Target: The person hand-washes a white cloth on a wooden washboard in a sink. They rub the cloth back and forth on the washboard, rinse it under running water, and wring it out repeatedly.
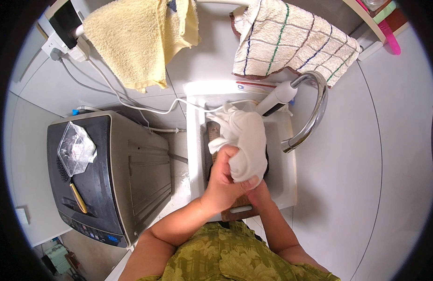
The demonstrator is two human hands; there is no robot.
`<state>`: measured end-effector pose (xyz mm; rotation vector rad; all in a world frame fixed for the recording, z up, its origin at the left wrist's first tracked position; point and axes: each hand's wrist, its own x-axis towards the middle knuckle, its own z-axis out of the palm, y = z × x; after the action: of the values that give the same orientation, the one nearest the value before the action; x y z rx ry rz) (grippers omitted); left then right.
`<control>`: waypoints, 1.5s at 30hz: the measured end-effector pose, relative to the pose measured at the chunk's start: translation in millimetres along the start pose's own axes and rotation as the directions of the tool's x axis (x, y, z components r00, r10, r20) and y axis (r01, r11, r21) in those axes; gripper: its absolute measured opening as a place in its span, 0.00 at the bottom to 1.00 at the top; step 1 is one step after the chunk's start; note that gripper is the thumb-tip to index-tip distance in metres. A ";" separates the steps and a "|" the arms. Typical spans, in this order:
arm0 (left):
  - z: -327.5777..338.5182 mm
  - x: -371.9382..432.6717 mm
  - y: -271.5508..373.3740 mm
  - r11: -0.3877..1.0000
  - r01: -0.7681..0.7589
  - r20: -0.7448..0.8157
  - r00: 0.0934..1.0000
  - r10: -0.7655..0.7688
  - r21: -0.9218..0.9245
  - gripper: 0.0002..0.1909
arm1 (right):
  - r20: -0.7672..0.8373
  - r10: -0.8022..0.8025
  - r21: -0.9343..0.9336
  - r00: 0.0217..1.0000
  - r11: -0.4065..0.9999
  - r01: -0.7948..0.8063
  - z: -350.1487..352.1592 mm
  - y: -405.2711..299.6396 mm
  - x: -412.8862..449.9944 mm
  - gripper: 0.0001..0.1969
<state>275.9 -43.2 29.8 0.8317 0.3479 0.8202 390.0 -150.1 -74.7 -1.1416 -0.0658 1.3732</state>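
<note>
Both my hands hold a bunched white cloth above a white sink. My left hand grips its lower left side, with the thumb and fingers around it. My right hand is at the lower end of the cloth, partly hidden behind the cloth and my left hand. Beneath the cloth a wooden washboard with a slot in its near end slants in the basin. Something dark shows in the basin on both sides of the cloth.
A faucet with a curved chrome spout rises at the sink's far right. On the left stands a washing machine bearing a clear plastic container and a hairbrush. A yellow towel and a checked towel hang beyond; a white cable crosses to the sink.
</note>
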 end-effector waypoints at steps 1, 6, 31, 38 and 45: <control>-1.4 -4.5 -1.9 1.000 0.029 0.036 0.999 -0.029 0.000 0.26 | 0.114 -0.072 -0.004 0.991 0.997 0.073 4.0 -3.2 -2.2 0.29; -26.8 -16.0 -13.2 0.983 0.107 -0.003 0.994 -0.107 0.147 0.24 | 0.206 -0.136 0.271 0.969 0.960 0.077 -10.0 -6.8 7.3 0.32; -117.0 -68.4 -73.9 0.658 0.664 -0.295 0.747 -0.595 0.355 0.44 | 0.096 -0.443 -0.302 0.891 0.840 0.451 39.5 -76.5 -99.2 0.38; -117.6 -31.4 -58.4 0.702 0.626 0.050 0.733 -0.678 0.340 0.44 | 0.327 -0.600 -0.079 0.730 0.753 0.653 97.3 -123.6 -104.0 0.34; -80.4 -9.0 -12.2 0.886 0.221 0.293 0.887 -0.357 0.408 0.39 | 0.268 -0.059 -0.849 0.961 0.458 0.265 87.4 -132.3 -46.5 0.27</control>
<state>230.5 -13.5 -31.4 1.2237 0.2918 0.3032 417.2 -106.7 82.4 -1.7773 -1.1541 1.2632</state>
